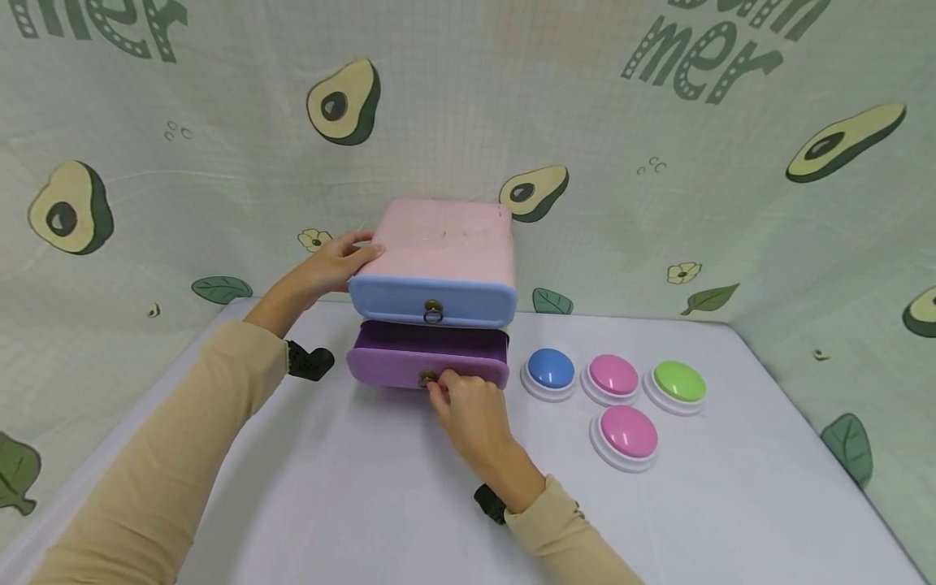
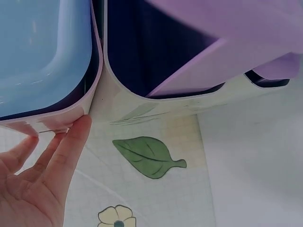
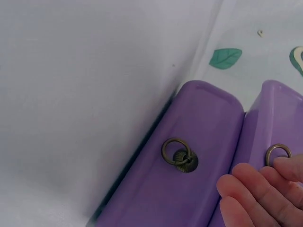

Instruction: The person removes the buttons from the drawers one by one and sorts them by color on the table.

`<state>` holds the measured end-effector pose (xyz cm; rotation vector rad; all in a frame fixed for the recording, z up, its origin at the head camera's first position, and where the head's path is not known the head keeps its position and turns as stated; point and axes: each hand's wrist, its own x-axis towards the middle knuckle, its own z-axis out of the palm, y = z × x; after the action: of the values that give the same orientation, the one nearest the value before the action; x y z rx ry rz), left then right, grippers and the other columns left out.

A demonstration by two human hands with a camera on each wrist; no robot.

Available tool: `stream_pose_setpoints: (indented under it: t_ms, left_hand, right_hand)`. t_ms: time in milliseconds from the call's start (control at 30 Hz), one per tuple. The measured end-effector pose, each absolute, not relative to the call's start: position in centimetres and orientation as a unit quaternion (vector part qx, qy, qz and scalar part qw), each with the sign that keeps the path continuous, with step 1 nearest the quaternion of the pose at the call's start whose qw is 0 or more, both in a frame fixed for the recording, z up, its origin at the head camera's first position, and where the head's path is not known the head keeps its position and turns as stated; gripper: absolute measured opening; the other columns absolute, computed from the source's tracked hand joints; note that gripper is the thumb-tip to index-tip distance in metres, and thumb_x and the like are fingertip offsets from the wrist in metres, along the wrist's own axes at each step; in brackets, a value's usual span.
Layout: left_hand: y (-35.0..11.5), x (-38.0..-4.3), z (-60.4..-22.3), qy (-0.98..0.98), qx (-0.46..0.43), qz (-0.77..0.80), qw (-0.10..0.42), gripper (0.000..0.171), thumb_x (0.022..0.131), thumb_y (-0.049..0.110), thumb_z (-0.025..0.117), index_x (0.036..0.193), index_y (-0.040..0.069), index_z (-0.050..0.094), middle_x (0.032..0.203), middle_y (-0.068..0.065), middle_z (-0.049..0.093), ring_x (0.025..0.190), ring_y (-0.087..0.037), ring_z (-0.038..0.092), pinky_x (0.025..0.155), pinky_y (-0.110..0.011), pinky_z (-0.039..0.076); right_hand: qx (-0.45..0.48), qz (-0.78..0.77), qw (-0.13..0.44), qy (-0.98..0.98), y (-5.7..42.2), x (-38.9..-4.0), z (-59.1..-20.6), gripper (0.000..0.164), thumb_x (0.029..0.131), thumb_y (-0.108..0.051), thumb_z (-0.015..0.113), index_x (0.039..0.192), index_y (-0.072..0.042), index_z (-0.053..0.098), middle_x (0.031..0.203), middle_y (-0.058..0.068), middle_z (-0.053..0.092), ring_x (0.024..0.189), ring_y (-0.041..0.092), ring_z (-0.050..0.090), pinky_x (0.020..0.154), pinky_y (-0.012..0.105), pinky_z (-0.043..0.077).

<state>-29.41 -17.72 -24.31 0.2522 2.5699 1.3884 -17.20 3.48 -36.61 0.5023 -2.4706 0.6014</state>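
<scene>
A small chest of drawers has a pink top casing (image 1: 449, 236) with a blue drawer (image 1: 468, 302) in its front. Below it a purple drawer (image 1: 395, 367) is partly pulled out, its dark inside showing. My right hand (image 1: 475, 418) pinches this drawer's brass ring pull (image 3: 278, 150) between thumb and finger. Another purple drawer (image 3: 184, 118), with its own ring pull (image 3: 176, 150), lies beside it in the right wrist view. My left hand (image 1: 329, 264) rests on the left side of the pink casing, fingertips against its wall, fingers fairly straight in the left wrist view (image 2: 52, 175).
Right of the drawers, push-button domes stand on the white table (image 1: 731, 487): a blue one (image 1: 551, 370), a pink one (image 1: 613, 376), a green one (image 1: 679, 382) and a nearer pink one (image 1: 629, 432). Behind hangs an avocado-print cloth (image 1: 439, 146).
</scene>
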Motion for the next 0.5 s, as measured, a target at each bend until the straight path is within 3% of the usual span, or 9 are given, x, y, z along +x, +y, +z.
stream_pose_setpoints:
  t_ms: [500]
  left_hand:
    - [-17.7, -29.5, -24.3, 0.871, 0.079, 0.473, 0.107, 0.070, 0.095, 0.047, 0.043, 0.150, 0.014, 0.014, 0.148, -0.020, 0.030, 0.119, -0.034, 0.047, 0.099, -0.051, 0.042]
  right_hand:
    - [0.166, 0.226, 0.240, -0.929, 3.4, -19.3, -36.2, 0.023, 0.088, -0.020, 0.064, 0.067, -0.010, 0.059, 0.052, -0.005, 0.047, 0.046, 0.008, 0.040, 0.041, 0.018, 0.029]
